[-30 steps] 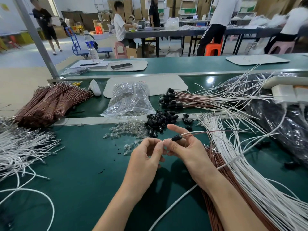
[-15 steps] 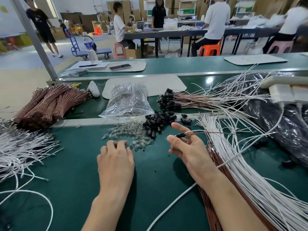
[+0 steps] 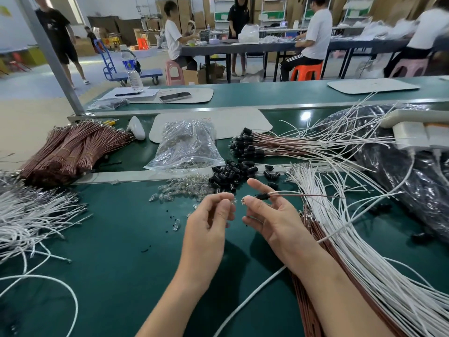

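Above the green surface [image 3: 109, 239], the left hand [image 3: 211, 222] pinches a tiny glass bulb [image 3: 232, 202] just beside the wired black socket [image 3: 263, 196] gripped by the right hand [image 3: 272, 220]. If the two are misaligned, the bulb could slip and drop.

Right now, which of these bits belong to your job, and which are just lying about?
In the job: left hand pinching a clear bulb; right hand holding a black socket on wires; loose bulb pile; loose socket pile.
Lying about: water bottle; phone; pen.

green bench [image 3: 102, 251] | white wires [image 3: 31, 215] | clear bulbs [image 3: 179, 189] | black sockets [image 3: 228, 175]
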A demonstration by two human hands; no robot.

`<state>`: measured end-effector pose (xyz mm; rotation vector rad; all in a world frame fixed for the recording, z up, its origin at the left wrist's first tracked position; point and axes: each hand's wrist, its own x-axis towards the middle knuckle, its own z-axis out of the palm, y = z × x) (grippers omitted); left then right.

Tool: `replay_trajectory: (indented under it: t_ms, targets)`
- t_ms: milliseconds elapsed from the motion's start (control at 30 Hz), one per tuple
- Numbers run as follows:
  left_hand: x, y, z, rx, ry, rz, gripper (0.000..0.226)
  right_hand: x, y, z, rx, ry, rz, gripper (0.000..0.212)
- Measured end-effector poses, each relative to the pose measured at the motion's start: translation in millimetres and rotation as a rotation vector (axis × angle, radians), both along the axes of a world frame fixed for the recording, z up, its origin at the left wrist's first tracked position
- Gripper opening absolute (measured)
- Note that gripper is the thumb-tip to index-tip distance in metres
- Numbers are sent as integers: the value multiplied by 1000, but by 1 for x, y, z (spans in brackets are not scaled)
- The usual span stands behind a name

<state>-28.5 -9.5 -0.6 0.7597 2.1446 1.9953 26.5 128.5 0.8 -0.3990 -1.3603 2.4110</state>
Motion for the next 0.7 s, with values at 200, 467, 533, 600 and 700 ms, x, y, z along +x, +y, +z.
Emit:
replay_trajectory:
  t_ms: [200, 467, 533, 600, 700]
  targets:
    - [-3, 3, -2, 100, -123, -53, 16, 1, 1, 1, 3, -8, -9, 49]
    - [-2, 1, -3, 66, -67, -65, 16, 1, 1, 0, 6, -9, -10, 49]
    - [-2, 1, -4, 64, -63, -66, 16, 1, 1, 0, 5, -10, -7, 50]
    - [-2, 1, -4, 62, -57, -68, 16, 1, 1, 0, 7, -11, -5, 50]
    - [-3, 1, -5, 57, -41, -67, 16, 1, 1, 0, 13, -15, -5, 50]
